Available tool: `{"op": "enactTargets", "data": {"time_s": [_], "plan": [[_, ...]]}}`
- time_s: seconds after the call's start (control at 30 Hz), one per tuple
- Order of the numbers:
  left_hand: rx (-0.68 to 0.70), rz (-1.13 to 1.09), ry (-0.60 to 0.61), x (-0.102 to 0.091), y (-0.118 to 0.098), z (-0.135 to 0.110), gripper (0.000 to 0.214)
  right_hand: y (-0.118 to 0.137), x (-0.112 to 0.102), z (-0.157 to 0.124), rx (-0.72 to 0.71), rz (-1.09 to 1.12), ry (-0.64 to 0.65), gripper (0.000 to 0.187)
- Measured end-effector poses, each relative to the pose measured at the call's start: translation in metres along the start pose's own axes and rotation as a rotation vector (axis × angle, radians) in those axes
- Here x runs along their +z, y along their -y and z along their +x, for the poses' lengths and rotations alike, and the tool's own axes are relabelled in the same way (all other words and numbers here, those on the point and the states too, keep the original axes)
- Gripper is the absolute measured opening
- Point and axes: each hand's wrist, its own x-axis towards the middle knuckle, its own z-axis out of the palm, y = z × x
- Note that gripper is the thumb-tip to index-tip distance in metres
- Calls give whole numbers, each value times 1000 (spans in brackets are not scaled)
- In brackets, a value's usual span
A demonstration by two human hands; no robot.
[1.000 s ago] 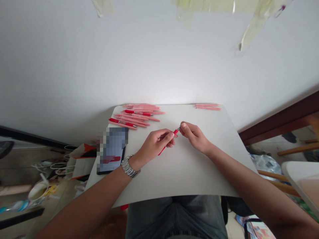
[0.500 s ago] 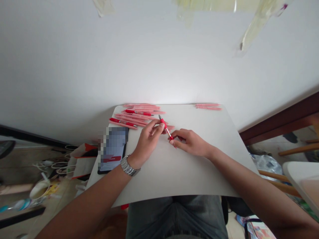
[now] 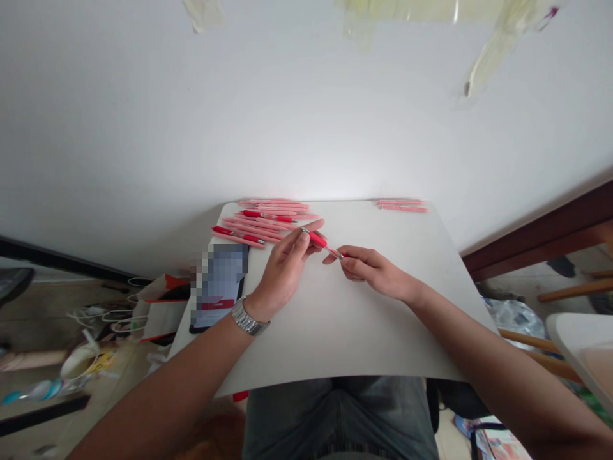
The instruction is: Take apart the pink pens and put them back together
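Both hands hold one red pen (image 3: 320, 241) just above the white board (image 3: 335, 319) on my lap. My left hand (image 3: 285, 268), a metal watch on its wrist, pinches the pen's upper end by the silver tip. My right hand (image 3: 371, 269) pinches the lower end between thumb and fingers. A pile of several pink and red pens (image 3: 265, 220) lies on the board just beyond my left hand. A few more pink pens (image 3: 401, 205) lie at the board's far right corner.
A phone (image 3: 218, 287) rests on the board's left edge. Bags, cables and a cup lie on the floor at the left. A dark wooden edge runs at the right, with a white table corner (image 3: 582, 351) lower right. A white wall rises behind the board.
The pen has been turned round and carried up-left toward the pile. My left hand moved from mid-board to the pile's edge, and my right hand followed it leftward.
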Motion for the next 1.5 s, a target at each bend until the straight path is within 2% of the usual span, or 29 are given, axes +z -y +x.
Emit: {"op": "enactTargets", "data": {"time_s": [0.1,0.3,0.57,0.77,0.97,1.07,1.3,1.5], "plan": [[14,-34,30,1,0,-1,38,2,5,0,63,150,9,49],[47,12,13,1,-5,-3,34,8,9,-1,116,148,40,53],[73,286,-41,3,-10,-2,42,1,5,0,29,-99,-60,50],[101,168,-59,4,-7,0,30,0,9,2,-22,-271,-141,45],[36,143,-170,6,-2,0,39,-5,13,6,-44,-472,-260,33],[16,94,-178,6,0,-1,36,-6,12,7,-43,-466,-297,33],[-11,-24,-150,3,2,-2,29,-4,5,4,-59,-346,-273,46],[-19,-87,-114,4,1,-3,27,-8,1,4,-37,-299,-305,48]]}}
